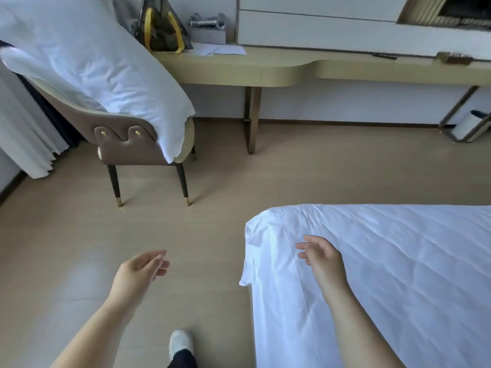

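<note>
- A white shoe (180, 343) stands on the floor (79, 235) at the bottom edge, between the two forearms.
- A pale curtain (24, 144) hangs at the far left.
- A white pillow (87, 57) lies tilted across a brown chair (125, 147), overhanging its right side.
- The left hand (139, 269) hangs over the floor, fingers loosely bent, holding nothing, well apart from the bed (438, 235).
- A bag (162, 30) with yellow handles stands at the left end of the desk (265, 67), with paper (220, 50) just beside it.
- A white sheet (385, 288) covers the bed, creased, and a loose flap hangs off its left corner.
- The right hand (322, 257) is over the sheet near that corner, fingers relaxed, gripping nothing. I cannot tell whether it touches the cloth.
- A white bin (470, 126) sits on the floor under the desk's right end.
</note>
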{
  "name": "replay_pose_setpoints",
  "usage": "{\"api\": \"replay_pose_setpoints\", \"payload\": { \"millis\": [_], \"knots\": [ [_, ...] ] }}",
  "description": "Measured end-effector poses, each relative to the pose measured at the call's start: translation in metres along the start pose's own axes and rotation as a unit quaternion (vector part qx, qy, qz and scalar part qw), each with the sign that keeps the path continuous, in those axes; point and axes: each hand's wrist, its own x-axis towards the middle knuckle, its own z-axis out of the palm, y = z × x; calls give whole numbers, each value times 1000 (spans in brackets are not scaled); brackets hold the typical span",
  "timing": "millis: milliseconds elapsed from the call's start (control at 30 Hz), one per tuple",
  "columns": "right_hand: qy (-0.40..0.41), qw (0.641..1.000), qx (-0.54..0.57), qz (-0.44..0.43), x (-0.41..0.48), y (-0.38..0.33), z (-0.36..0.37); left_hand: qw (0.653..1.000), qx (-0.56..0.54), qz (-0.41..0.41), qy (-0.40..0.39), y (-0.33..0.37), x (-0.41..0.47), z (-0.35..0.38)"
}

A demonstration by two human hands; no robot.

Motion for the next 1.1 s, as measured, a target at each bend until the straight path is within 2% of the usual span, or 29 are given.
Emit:
{"api": "replay_pose_setpoints", "payload": {
  "millis": [133,300,467,700,900,1100],
  "knots": [
    [-8,1000,-14,-8,89,-30,45,1000,-1,-23,7,20,89,1],
    [33,999,4,11,185,-57,94,1000,7,4,-16,87,231,16],
    [87,995,13,49,264,-80,111,995,25,29,-91,162,347,73],
    [189,975,51,108,385,-90,96,973,64,66,-214,235,471,192],
    [234,952,95,173,504,-115,57,955,97,90,-266,303,557,294],
    [314,925,129,172,607,-135,-11,933,135,74,-326,359,617,396]
  ]
}}
